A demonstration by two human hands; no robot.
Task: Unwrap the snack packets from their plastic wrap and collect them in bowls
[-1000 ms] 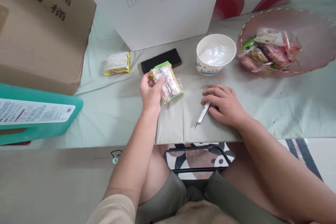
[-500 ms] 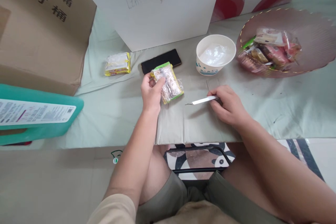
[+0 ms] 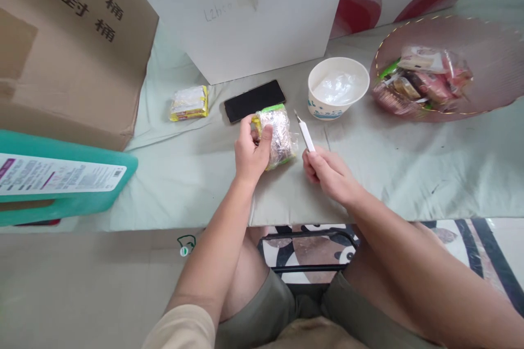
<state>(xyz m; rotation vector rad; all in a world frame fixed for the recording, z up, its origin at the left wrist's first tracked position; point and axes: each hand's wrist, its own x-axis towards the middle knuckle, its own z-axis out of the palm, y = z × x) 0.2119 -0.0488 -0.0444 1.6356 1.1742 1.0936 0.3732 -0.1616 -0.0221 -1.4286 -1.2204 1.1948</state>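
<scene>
My left hand (image 3: 252,151) is closed around a plastic-wrapped packet (image 3: 280,133) with green and yellow edges, the thumb lying on its shiny face. In my right hand (image 3: 329,172) is a slim white craft knife (image 3: 306,136), its thin metal tip pointing up and away, just right of the packet and apart from it. A black phone (image 3: 254,100) lies right behind the packet. Further left rests a second wrapped packet (image 3: 189,102) with yellow edges. Behind the knife stands a paper bowl (image 3: 332,112) with clear plastic film inside.
A pink glass bowl (image 3: 491,82) with several wrapped snacks stands at the right. White box (image 3: 262,27), red-and-white carton (image 3: 364,0) and brown carton (image 3: 82,76) line the back and left. A teal container (image 3: 90,204) lies at the left front, by the table edge.
My right hand has moved left and turned the knife from pointing left to pointing away from me. My left hand has shifted slightly right, tilting the packet. The whole view has moved slightly.
</scene>
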